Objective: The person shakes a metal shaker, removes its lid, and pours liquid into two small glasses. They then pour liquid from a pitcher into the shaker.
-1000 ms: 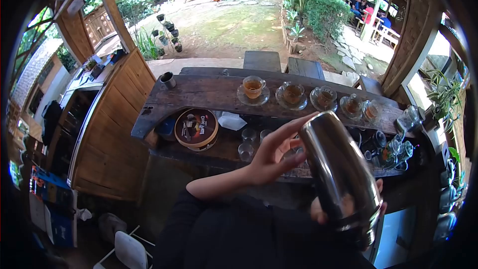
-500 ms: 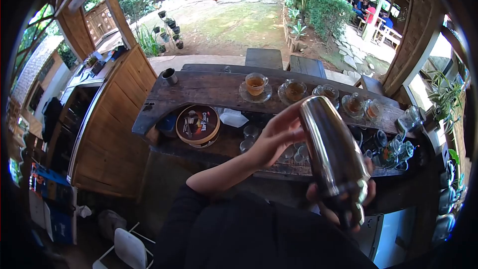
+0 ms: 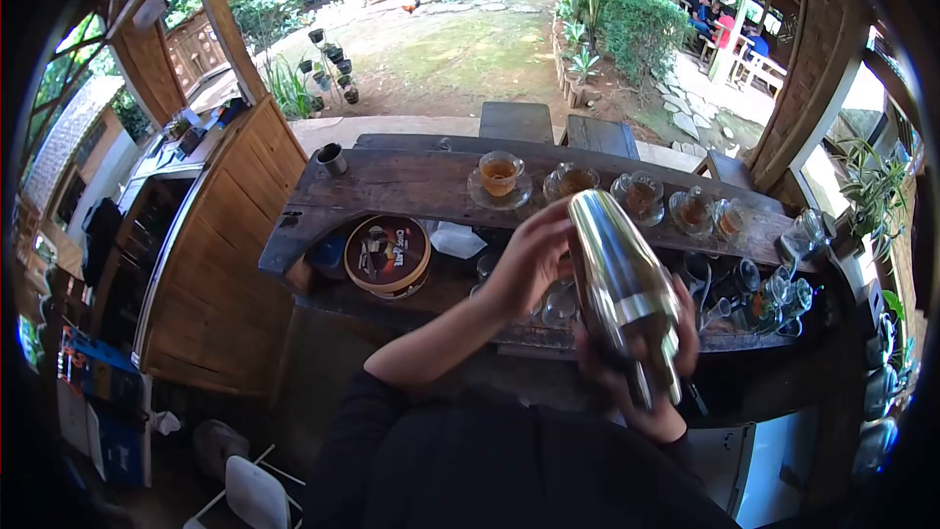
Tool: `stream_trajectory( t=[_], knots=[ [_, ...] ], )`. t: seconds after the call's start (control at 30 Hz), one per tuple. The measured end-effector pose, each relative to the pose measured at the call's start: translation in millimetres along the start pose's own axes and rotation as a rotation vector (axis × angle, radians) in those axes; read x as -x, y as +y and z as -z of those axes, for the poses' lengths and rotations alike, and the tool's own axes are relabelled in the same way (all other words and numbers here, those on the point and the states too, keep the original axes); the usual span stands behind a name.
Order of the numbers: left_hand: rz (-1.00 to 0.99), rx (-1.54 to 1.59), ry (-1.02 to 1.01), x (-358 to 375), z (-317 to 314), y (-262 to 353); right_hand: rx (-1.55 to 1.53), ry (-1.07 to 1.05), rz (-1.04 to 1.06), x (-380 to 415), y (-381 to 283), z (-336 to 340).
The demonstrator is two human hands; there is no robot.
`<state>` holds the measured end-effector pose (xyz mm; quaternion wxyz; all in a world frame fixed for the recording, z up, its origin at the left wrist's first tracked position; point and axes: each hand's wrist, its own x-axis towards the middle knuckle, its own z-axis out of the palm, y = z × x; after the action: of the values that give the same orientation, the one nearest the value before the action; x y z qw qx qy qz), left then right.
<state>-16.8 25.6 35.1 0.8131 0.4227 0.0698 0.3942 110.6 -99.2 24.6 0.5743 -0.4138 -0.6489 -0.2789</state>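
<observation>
A shiny metal cocktail shaker (image 3: 624,284) is held at a tilt in front of me, its flat end up and away and its narrower end towards my body. Around the lower part of it my right hand (image 3: 676,348) is closed, the fingers showing at both sides. My left hand (image 3: 534,260) is at the upper left side, its fingers closed against the metal near the flat end; some fingertips are hidden behind it. Beyond the shaker, a glass cup of amber drink (image 3: 499,174) stands on a glass saucer on the wooden counter (image 3: 411,171).
More glass cups (image 3: 572,180) on saucers line the counter to the right, ending at a glass jar (image 3: 808,233). A metal cup (image 3: 332,159) stands at the left. On the lower shelf are a round chocolate tub (image 3: 388,255) and several glasses. A white chair (image 3: 257,492) is at lower left.
The shaker has moved a little to the left along with both hands. My right hand has shifted its hold, and more of its fingers now show on the right side.
</observation>
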Motion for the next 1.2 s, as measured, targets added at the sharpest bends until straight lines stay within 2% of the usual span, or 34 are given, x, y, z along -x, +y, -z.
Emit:
stream_trajectory(
  t=[0.03, 0.07, 0.1, 0.17, 0.2, 0.23, 0.3, 0.37, 0.4, 0.43, 0.47, 0.5, 0.57, 0.63, 0.7, 0.73, 0.77, 0.8, 0.83, 0.87, 0.9, 0.97, 1.0, 1.03, 1.1, 1.13, 1.2],
  knots=[
    [0.092, 0.056, -0.021, -21.6, 30.6, -15.8, 0.061, -0.115, -0.043, -5.4, 5.8, -14.1],
    [0.159, 0.189, -0.012, -36.4, 62.6, -32.2, 0.011, -0.089, 0.061, -4.4, 26.8, -34.1],
    [0.277, 0.312, 0.259, -40.4, 71.5, -35.9, -0.041, -0.068, 0.099, -12.5, 40.3, -46.5],
    [0.205, 0.206, 0.193, -35.9, 43.4, -31.2, -0.071, 0.019, 0.071, -38.1, 36.0, -34.9],
    [0.114, 0.156, 0.140, -26.3, 12.6, -13.9, -0.101, 0.163, 0.143, -47.9, 32.4, -30.2],
    [0.108, 0.154, 0.138, -12.9, -12.7, 3.6, -0.105, 0.166, 0.148, -53.7, 22.9, -19.9],
    [-0.018, 0.064, -0.021, 9.4, -39.5, 31.8, -0.296, 0.005, -0.295, -53.3, -9.2, 14.3],
    [-0.038, 0.044, -0.026, 6.7, -29.8, 31.1, -0.470, -0.159, -0.746, -48.7, -28.6, 36.7],
    [-0.057, 0.028, -0.028, 3.3, -21.6, 25.9, -0.160, -0.093, -0.273, -45.7, -12.0, 23.2],
    [0.036, 0.056, 0.072, -14.8, 1.7, 15.1, -0.109, -0.066, -0.186, -33.4, 11.0, -7.0],
    [0.112, 0.151, 0.085, -34.1, 35.0, 3.5, -0.123, 0.048, 0.022, -34.2, 31.9, -39.0],
    [0.183, 0.246, 0.095, -40.3, 34.6, 11.9, -0.136, 0.163, 0.236, -43.2, 38.9, -56.9],
    [0.039, 0.068, 0.037, -37.4, 15.3, 6.4, -0.133, 0.275, 0.320, -60.9, 33.9, -43.3],
    [-0.071, 0.012, -0.040, -17.5, -29.2, 33.5, -0.207, -0.256, -0.434, -118.3, -48.1, 42.5],
    [-0.134, -0.037, -0.108, 3.5, -44.3, 44.0, 0.719, -0.944, 0.056, -129.0, -61.9, 86.7],
    [-0.199, -0.056, -0.153, 12.4, -49.4, 46.3, 0.717, -0.941, 0.060, -121.8, -55.4, 78.2],
    [-0.257, -0.073, -0.197, 17.2, -51.7, 45.8, 0.473, -0.681, -0.052, -102.1, -41.8, 60.3],
    [-0.226, -0.081, -0.059, 11.9, -48.1, 43.8, 0.233, -0.417, -0.164, -78.0, -25.3, 38.6],
    [-0.132, -0.021, -0.045, -2.6, -28.2, 40.2, -0.003, -0.148, -0.268, -58.0, -9.4, 18.2],
    [-0.006, 0.100, -0.033, -33.2, 14.6, 24.9, 0.051, -0.121, -0.065, -55.4, 13.4, -11.2],
    [0.120, 0.221, -0.018, -52.2, 43.9, 9.4, -0.021, 0.091, 0.297, -60.5, 44.3, -47.6],
    [0.082, 0.178, -0.038, -47.3, 30.9, -6.3, -0.045, -0.024, 0.114, -59.0, 51.1, -46.4],
    [0.020, 0.126, -0.071, -49.0, 23.0, -4.6, 0.006, -0.004, 0.078, -64.0, 40.2, -33.8],
    [0.054, 0.123, -0.045, -36.9, -6.3, 12.8, 0.052, 0.011, 0.039, -67.3, 22.0, -13.7],
    [-0.069, 0.041, -0.146, -6.5, -44.4, 38.3, -0.125, -0.551, -0.076, -108.8, -27.8, 68.7],
    [-0.071, 0.039, -0.147, 2.2, -49.3, 41.0, -0.126, -0.550, -0.074, -93.7, -31.4, 60.6],
    [-0.189, 0.001, -0.134, 12.8, -55.3, 40.5, -0.344, 0.185, -0.253, -47.2, -27.0, 24.2]
  ],
)
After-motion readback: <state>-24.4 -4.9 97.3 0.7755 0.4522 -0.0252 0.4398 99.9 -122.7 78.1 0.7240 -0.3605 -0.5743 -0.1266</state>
